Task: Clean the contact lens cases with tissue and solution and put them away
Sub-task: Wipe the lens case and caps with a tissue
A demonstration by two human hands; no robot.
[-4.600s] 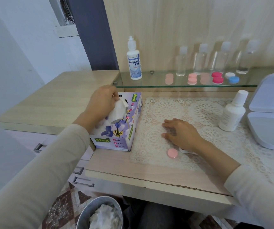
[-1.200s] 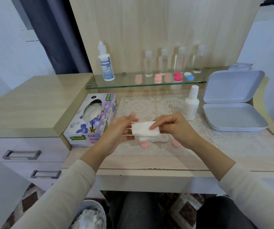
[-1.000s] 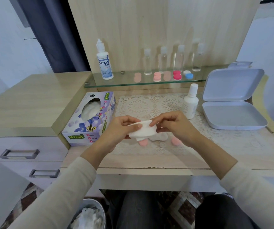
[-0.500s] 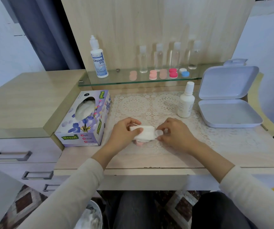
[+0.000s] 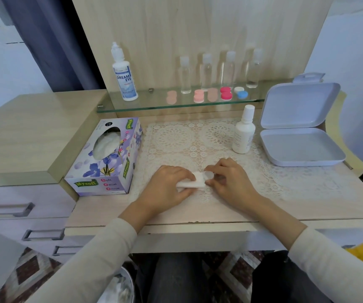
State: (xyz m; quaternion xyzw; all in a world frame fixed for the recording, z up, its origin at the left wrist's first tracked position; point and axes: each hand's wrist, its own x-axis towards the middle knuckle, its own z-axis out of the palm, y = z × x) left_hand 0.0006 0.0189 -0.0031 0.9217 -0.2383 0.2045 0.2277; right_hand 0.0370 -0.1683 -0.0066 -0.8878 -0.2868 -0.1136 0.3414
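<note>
Two hands meet near the tabletop's (image 5: 307, 204) front edge: I have the left hand (image 5: 169, 187) gripping the folded tissue (image 5: 191, 183), the right hand (image 5: 230, 185) pinching the clear lens case (image 5: 209, 174) steady, probably for wiping.

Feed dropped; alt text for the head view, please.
On the lace mat, the left hand holds a folded tissue while the right hand pinches a small clear case beside it. A tissue box sits left; a white bottle and open box sit right.

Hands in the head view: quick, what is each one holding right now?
Left hand: grips the tissue on the lace mat.
Right hand: pinches a small translucent lens case beside the tissue.
</note>
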